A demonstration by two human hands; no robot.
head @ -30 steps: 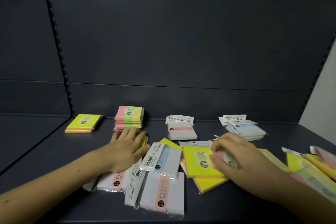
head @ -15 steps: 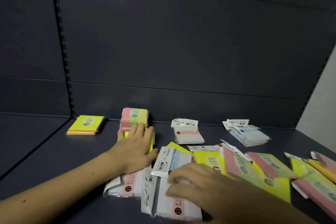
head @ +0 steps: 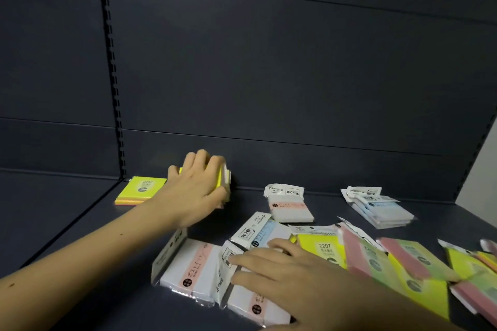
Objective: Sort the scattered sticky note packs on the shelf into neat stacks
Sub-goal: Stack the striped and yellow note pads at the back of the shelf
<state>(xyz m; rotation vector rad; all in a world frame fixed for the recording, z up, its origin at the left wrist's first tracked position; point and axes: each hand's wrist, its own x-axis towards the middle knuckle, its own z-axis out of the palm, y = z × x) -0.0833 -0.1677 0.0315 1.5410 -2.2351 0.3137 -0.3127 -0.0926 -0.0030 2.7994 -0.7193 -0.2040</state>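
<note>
On the dark shelf (head: pixel 80 223), the left hand (head: pixel 196 188) reaches to the back wall with its fingers curled around a yellow pack (head: pixel 224 179), which it holds over the spot of a stack that the hand mostly hides; the pack is blurred, so its print cannot be read. Just to its left lies a low stack of yellow packs (head: pixel 139 190) with an orange layer at the bottom and "2207" on the label. The right hand (head: pixel 293 274) lies flat, fingers spread apart, on the loose heap at the front, pressing on white packs with a pink stripe (head: pixel 193 269) in clear wrappers. Beside it to the right lie a yellow pack marked "2207" (head: pixel 320 248) and several pink, green and yellow striped packs (head: pixel 403 263), overlapping at odd angles. Further back sit a small pile of white and pink packs (head: pixel 290 205) and, well to its right, a pile of white and blue packs (head: pixel 382 209).
</note>
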